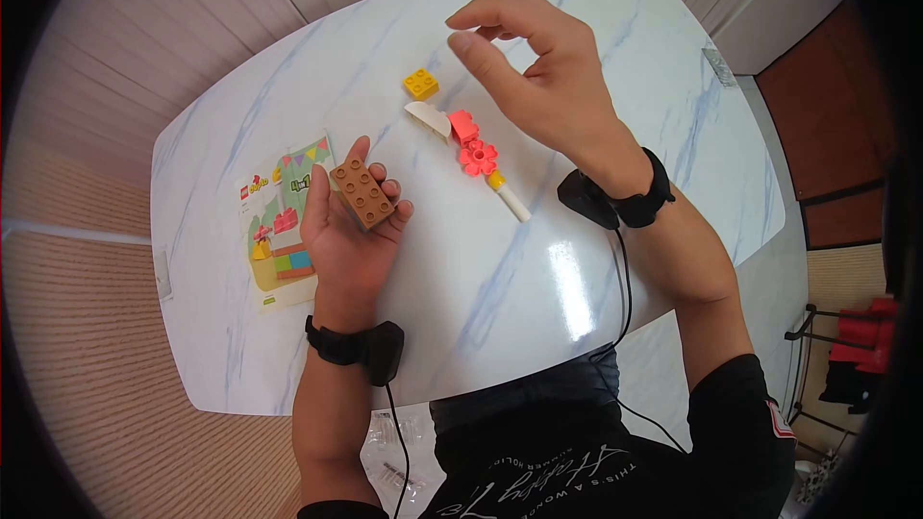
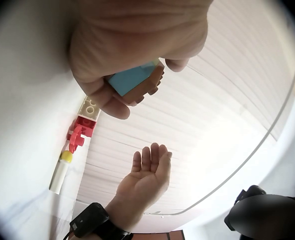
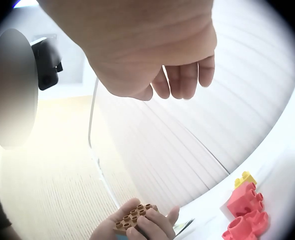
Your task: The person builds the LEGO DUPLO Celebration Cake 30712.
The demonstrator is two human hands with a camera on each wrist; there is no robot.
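- Brown brick (image 1: 362, 194), head view: in the left hand (image 1: 338, 242), at the right edge of the booklet (image 1: 264, 264); studs up, long axis slanting from upper left to lower right.
- Left hand, same view: palm up, thumb along one side of the brick, fingers curled round the other.
- Right hand (image 1: 558, 86), same view: raised over the table (image 1: 461, 279), thumb and forefinger bent with a gap between; nothing held.
- Loose row on the table: yellow brick (image 1: 420, 84), white piece (image 1: 428, 120), pink brick (image 1: 462, 125), flower (image 1: 478, 159), candle (image 1: 511, 200).
- Left wrist view: blue brick (image 2: 131, 80) under the brown, seemingly joined; studs face away from the palm.
- Handling, as judged: grip low on the sides, studs clear; brace the blue from beneath; any joining wants square alignment and straight pressure.
- Right wrist view: studs upward, long axis rising rightward; right fingers loosely bent, empty.
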